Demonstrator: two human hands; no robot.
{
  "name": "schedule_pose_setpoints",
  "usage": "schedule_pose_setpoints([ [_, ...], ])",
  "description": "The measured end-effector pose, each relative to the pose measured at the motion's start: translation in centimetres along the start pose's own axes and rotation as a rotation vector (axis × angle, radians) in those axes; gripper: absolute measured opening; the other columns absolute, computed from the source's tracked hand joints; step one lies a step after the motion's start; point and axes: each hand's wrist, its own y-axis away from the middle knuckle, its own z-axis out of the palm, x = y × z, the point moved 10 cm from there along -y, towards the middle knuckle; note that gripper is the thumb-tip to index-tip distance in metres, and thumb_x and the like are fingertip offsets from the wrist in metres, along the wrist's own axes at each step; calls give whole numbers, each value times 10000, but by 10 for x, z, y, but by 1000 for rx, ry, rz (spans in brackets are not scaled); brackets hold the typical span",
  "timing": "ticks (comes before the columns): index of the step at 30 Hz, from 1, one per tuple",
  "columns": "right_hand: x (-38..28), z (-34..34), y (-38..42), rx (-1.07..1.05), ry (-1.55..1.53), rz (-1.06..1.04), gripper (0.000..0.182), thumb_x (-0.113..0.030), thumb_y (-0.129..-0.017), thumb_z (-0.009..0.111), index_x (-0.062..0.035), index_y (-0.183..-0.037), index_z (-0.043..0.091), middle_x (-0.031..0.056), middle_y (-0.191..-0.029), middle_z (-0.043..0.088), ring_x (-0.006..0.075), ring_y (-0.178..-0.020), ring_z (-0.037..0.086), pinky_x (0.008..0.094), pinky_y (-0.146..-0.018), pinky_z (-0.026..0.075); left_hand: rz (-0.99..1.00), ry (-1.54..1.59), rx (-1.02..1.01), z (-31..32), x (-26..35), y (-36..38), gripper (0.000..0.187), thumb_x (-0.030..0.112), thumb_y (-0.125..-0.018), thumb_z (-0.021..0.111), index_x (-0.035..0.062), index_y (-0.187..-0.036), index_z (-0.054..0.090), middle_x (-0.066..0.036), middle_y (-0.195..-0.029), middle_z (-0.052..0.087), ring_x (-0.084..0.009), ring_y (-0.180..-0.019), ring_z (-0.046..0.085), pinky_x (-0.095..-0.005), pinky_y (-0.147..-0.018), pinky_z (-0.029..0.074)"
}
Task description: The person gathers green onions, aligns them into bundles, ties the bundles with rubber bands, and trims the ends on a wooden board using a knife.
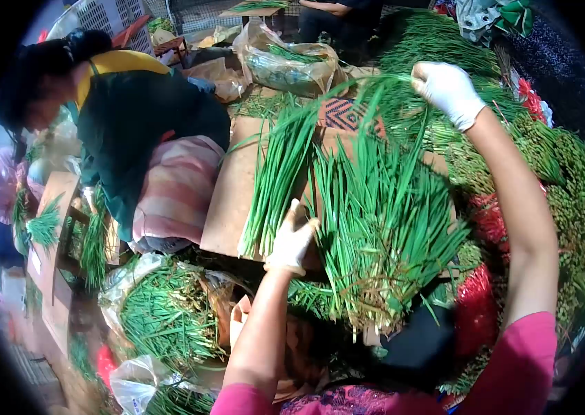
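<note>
My right hand (448, 93), in a white glove, is raised at the upper right. Its fingers are pinched on the tips of a few long green chive leaves (382, 79), which stretch away to the left. My left hand (291, 242), also gloved, is at the root end of a neat row of chives (282, 162). Its thumb and a finger are spread apart, with nothing visible between them. Right of it lies a larger, looser pile of chives (382, 228), with dry brownish bits at the root end. Both lie over a cardboard sheet (230, 190).
A plastic-lined container of trimmings (168, 311) stands at the lower left. Another person (140, 111) bends over at the left. Big stacks of chives (438, 45) and tied bundles (555, 173) fill the right side. Behind the board sits a clear plastic bag (292, 66) with greens.
</note>
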Motion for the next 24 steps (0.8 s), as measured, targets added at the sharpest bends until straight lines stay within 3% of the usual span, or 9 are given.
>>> schedule_pose_setpoints([
  [4,-76,-60,39,6,17,-148,149,-250,-798,565,-104,-783,588,115,-682,583,293,-646,598,396,-575,475,-217,-6,110,-8,3,4,542,339,-876,568,158,-1352,384,41,-1079,548,-66,-843,512,-249,-708,401],
  [8,-209,-30,151,-422,-279,-413,241,-318,-787,579,-93,-863,618,110,-774,596,285,-743,602,387,-650,482,-196,41,89,-3,-1,-4,543,522,-878,441,165,-1287,433,24,-1118,531,-120,-903,508,-325,-783,406],
  [10,-219,-74,192,-13,-456,-432,286,-337,-772,605,-82,-898,628,91,-723,585,264,-712,600,338,-645,484,-153,13,100,-9,-8,-12,571,545,-874,429,181,-1313,405,30,-1233,499,-146,-963,489,-369,-832,393],
  [14,-91,-3,304,-327,-424,161,296,-376,-799,615,-82,-822,647,77,-688,594,211,-615,595,317,-573,474,-278,2,148,1,3,-3,640,522,-864,469,165,-1376,326,-11,-1305,454,-210,-1122,457,-425,-939,345],
  [16,-32,82,405,-746,-785,951,280,-351,-833,596,-85,-761,646,56,-646,589,176,-563,587,304,-526,460,-230,13,119,10,1,-9,667,414,-857,565,132,-1395,288,-76,-1299,460,-218,-1150,445,-406,-959,345],
  [18,-47,169,448,-691,-1558,1218,291,-352,-828,600,-63,-855,617,63,-730,610,179,-619,581,309,-578,450,-144,-72,37,32,-5,-26,902,278,-758,703,124,-1443,137,-165,-1274,474,-248,-1061,522,-334,-916,393],
  [20,-53,180,404,-428,-1231,1192,380,-334,-795,643,-26,-1004,570,108,-866,621,205,-753,581,320,-698,444,-171,-747,44,55,0,-19,964,243,-726,730,125,-1448,101,-166,-1263,493,-245,-1098,509,-314,-936,381],
  [22,-82,166,341,-245,-850,1077,537,-317,-761,685,11,-1153,522,152,-1003,632,232,-886,580,332,-818,438,-203,-600,-211,88,-31,-18,943,190,-725,727,131,-1447,123,-159,-1267,497,-233,-1125,495,-301,-948,373],
  [24,-109,157,303,-247,-1371,819,540,-261,-746,705,18,-1168,516,148,-941,627,218,-849,568,326,-798,439,-292,-324,-195,80,-34,-16,774,43,-733,663,127,-1407,292,-147,-1160,566,-217,-1000,565,-300,-882,430],
])
